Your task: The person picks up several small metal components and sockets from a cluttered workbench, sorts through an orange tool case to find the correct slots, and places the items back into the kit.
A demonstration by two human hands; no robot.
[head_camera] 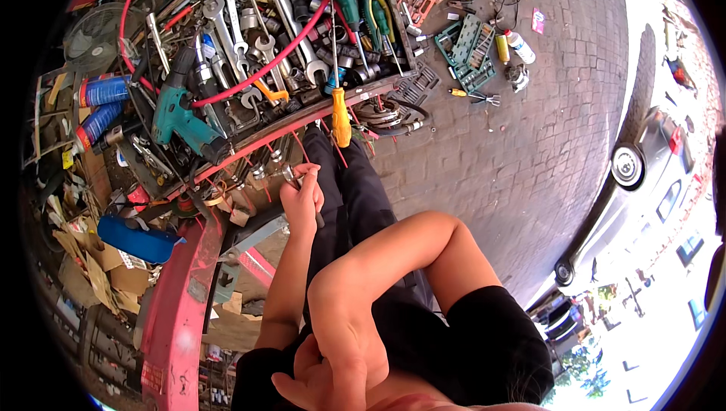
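In my left hand (304, 198) is a metal ratchet wrench (289, 175), its round chrome head beyond my fingers and a dark handle end below them. Its head is close to a chrome socket (258, 171); whether they join I cannot tell. My right hand (346, 363) is bent back towards my upper body, fingers apart, with nothing seen in it. In front of my legs stands a red-edged tool tray (272, 140), heaped with combination wrenches (282, 0), sockets and screwdrivers. A yellow-handled screwdriver (340, 119) hangs over its front edge.
A teal cordless drill (181, 113) and a red hose (266, 68) lie across the tray. Spray cans (105, 90) and a fan (96, 36) are at left. Socket cases (468, 48) and bottles (520, 47) are on the brick paving. A car (635, 184) stands at right.
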